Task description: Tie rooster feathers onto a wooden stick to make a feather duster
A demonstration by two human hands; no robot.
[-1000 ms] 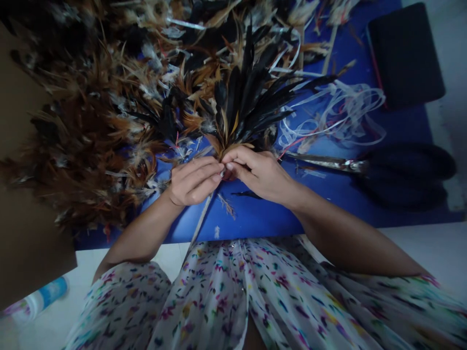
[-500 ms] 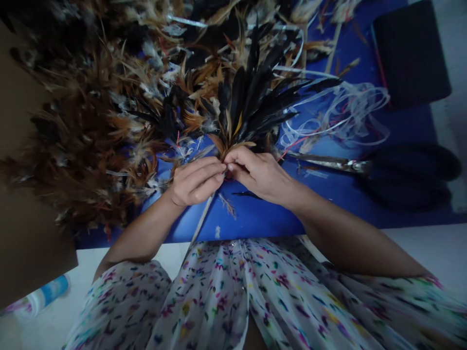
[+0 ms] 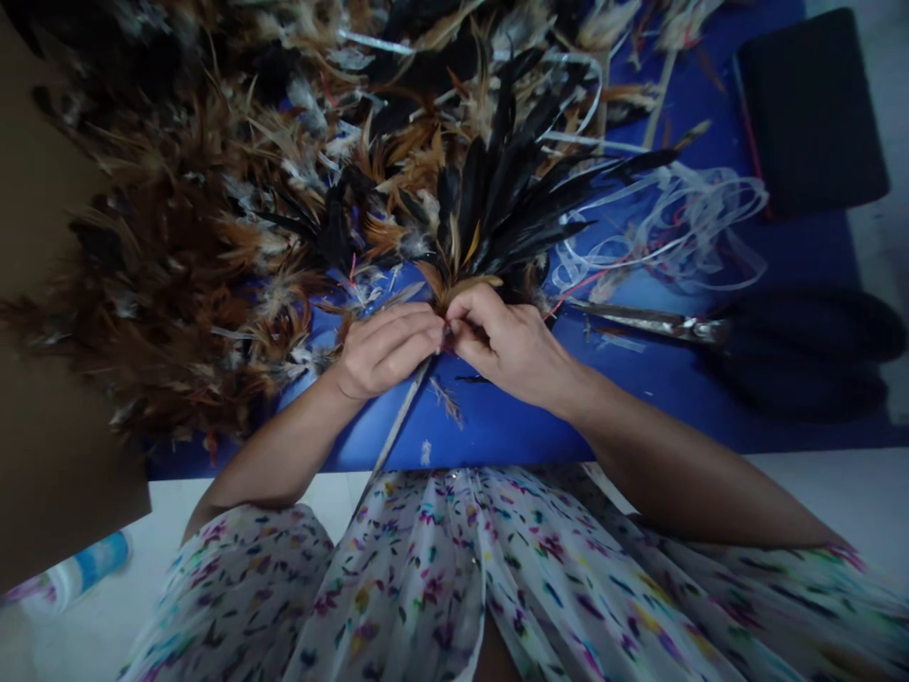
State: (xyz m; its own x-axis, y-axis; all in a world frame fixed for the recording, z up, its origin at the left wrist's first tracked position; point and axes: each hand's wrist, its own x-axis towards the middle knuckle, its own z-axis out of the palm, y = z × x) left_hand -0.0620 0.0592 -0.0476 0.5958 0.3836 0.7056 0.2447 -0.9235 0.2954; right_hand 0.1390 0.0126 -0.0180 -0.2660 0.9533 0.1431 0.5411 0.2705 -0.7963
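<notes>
A fan-shaped bunch of black and tan feathers [image 3: 504,204] spreads away from me over the blue mat [image 3: 639,398]. My right hand [image 3: 515,346] pinches the bunch at its base, fingers closed on the quills. My left hand [image 3: 383,349] meets it there, fingertips pressed to the same base, and a thin pale strip [image 3: 398,421] runs from under it down toward my lap.
A big heap of loose brown and black feathers [image 3: 185,237] covers the mat's left and far side. Tangled pale strips [image 3: 674,232] lie to the right. Large black-handled scissors [image 3: 767,346] rest at right. A black pad [image 3: 810,109] sits far right. Brown cardboard [image 3: 49,474] stands at left.
Both hands stay pinched at the base of the feather bunch, with small finger shifts. The view has drifted slightly, moving everything a little to the right.
</notes>
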